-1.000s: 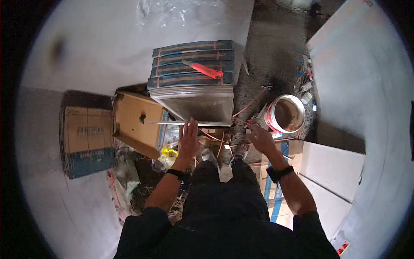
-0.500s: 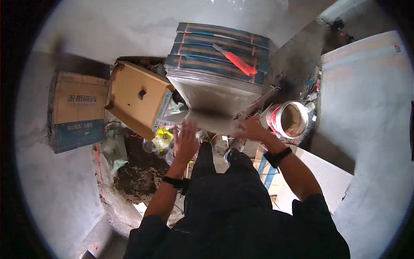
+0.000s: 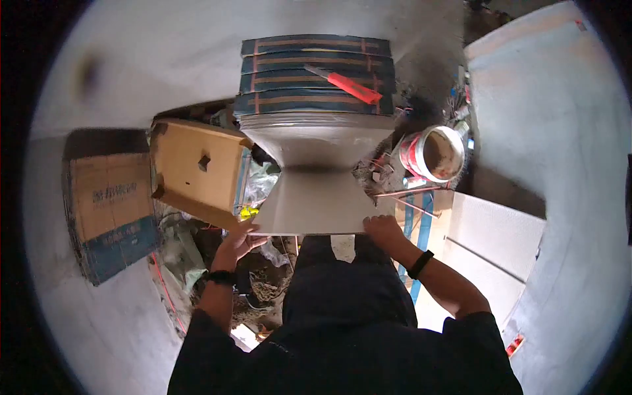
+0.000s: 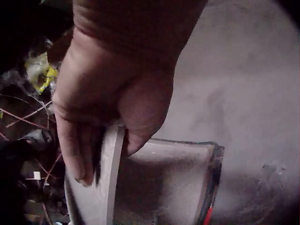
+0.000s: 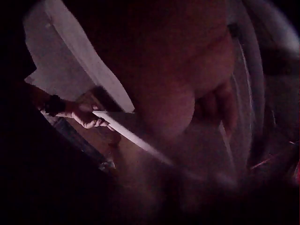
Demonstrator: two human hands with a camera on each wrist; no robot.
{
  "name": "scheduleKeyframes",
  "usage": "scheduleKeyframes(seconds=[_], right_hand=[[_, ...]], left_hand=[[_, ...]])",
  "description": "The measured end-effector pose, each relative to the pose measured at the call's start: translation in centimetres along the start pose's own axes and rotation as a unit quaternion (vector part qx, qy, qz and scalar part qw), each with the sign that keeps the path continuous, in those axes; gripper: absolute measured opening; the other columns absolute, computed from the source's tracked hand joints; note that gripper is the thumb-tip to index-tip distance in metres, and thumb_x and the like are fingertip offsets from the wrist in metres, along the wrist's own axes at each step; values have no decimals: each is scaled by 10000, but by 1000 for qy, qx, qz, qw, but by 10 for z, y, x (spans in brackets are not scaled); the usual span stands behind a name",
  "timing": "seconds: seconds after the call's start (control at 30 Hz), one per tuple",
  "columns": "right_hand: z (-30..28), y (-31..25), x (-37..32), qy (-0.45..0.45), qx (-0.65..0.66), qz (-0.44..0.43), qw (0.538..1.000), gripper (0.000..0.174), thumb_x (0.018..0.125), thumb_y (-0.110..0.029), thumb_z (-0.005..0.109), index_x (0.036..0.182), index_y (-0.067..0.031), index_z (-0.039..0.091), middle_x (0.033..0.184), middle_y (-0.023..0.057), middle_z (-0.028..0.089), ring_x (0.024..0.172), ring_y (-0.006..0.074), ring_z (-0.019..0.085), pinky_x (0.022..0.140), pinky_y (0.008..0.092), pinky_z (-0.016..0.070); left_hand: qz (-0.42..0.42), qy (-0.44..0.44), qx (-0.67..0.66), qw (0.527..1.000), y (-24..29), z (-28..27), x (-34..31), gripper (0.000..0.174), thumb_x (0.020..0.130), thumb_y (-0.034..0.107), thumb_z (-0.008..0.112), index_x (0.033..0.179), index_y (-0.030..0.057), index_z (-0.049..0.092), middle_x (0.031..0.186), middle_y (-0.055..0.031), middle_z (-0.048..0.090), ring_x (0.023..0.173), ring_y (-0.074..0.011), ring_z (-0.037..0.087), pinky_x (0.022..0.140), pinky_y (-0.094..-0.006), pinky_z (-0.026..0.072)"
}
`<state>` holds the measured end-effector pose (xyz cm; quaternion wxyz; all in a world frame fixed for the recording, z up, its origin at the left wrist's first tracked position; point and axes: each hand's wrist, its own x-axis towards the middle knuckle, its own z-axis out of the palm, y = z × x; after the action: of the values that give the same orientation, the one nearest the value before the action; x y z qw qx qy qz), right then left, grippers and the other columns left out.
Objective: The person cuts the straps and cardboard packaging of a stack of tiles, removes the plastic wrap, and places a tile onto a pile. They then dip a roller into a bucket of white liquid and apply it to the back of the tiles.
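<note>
A pale flat tile [image 3: 315, 203] slants out from the tile stack toward the person's body in the head view. My left hand [image 3: 238, 242] grips its near left corner; in the left wrist view that hand [image 4: 112, 93] has the thumb on one face and the fingers on the other. My right hand [image 3: 387, 232] holds the near right corner, fingers curled over the edge. The right wrist view is dark, showing the right hand [image 5: 187, 93] on the tile [image 5: 140, 143] and the left hand [image 5: 86, 116] at its far end.
Dark blue boxes [image 3: 316, 82] stand behind the tiles, a red-handled knife [image 3: 354, 88] on them. An opened carton [image 3: 197, 164] and a closed box [image 3: 113, 207] are at left. At right are a bucket [image 3: 441, 155], a white panel [image 3: 494, 230] and reddish cords [image 3: 411, 192].
The tile's near edge has come away from the stack toward the body. Both hands have moved nearer the body and farther apart, and now grip the tile's corners.
</note>
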<state>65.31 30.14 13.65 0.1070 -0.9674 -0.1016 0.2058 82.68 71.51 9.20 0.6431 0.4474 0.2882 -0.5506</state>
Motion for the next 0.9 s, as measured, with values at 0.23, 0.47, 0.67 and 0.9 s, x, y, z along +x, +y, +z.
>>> scheduleKeyframes(seconds=[0.23, 0.47, 0.67, 0.9], right_hand=[[-7, 5, -8, -4, -63, -79, 995, 45, 720, -82, 643, 710, -46, 618, 664, 135, 644, 637, 299, 675, 567, 392, 527], [-111, -41, -135, 37, 28, -31, 998, 36, 707, -58, 644, 721, -31, 663, 731, 139, 651, 751, 292, 681, 644, 408, 547], [-63, -86, -310, 158, 60, 114, 979, 50, 696, -76, 648, 668, -37, 632, 698, 141, 622, 735, 292, 671, 626, 397, 545], [46, -162, -527, 180, 88, 313, 928, 83, 711, -88, 647, 655, -66, 590, 633, 92, 594, 655, 283, 651, 579, 386, 500]], left_hand=[[18, 13, 19, 1000, -1, 18, -21, 380, 882, 119, 600, 1243, 25, 527, 1196, -117, 598, 1093, -251, 607, 962, -402, 514], [43, -32, 106, 993, -16, 109, -124, 385, 881, 185, 621, 1202, -14, 548, 1167, -109, 616, 1072, -234, 612, 952, -388, 510], [9, -82, 165, 983, -85, 172, -139, 421, 846, 162, 638, 1217, -18, 554, 1115, -116, 641, 976, -222, 655, 797, -351, 580], [-71, -185, 329, 923, -222, 333, -137, 441, 880, 191, 562, 1218, -90, 527, 1141, -166, 632, 1063, -267, 614, 956, -345, 495]])
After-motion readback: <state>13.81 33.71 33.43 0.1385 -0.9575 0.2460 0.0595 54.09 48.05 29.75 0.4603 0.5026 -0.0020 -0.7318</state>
